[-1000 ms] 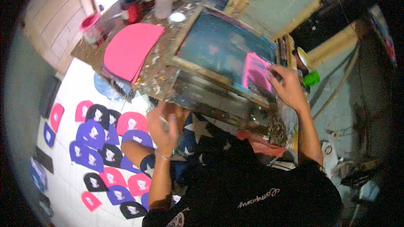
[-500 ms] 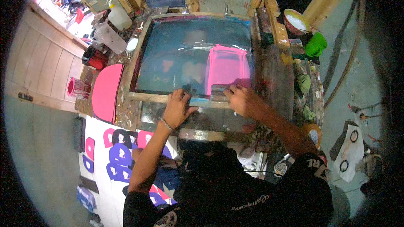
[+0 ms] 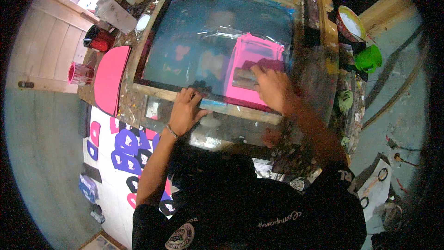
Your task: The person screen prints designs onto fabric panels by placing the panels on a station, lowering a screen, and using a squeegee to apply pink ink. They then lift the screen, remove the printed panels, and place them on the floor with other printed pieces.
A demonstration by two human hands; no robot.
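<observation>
A wooden-framed printing screen [image 3: 185, 41] with dark teal mesh lies on the workbench in front of me. Bright pink ink [image 3: 245, 48] covers a rectangle on its right side. My right hand [image 3: 274, 85] grips a squeegee [image 3: 245, 78], which rests on the mesh within the pink patch. Part of the squeegee is hidden by the fingers. At the frame's near edge, my left hand [image 3: 186, 109] lies with its fingers over the wood and its thumb spread apart, holding nothing loose.
Pink curved pieces [image 3: 111, 78] lie left of the screen, beside a red-black cup [image 3: 98, 38], a pink-stained cup [image 3: 79, 73] and plastic bottles [image 3: 115, 15]. A green cup [image 3: 368, 59] and a bowl [image 3: 350, 24] stand right. Printed purple, black and pink pieces [image 3: 126, 142] lie lower left.
My right hand has pushed the squeegee away from the near edge, farther up the pink patch. The left hand stays on the frame. The whole view has shifted and turned slightly.
</observation>
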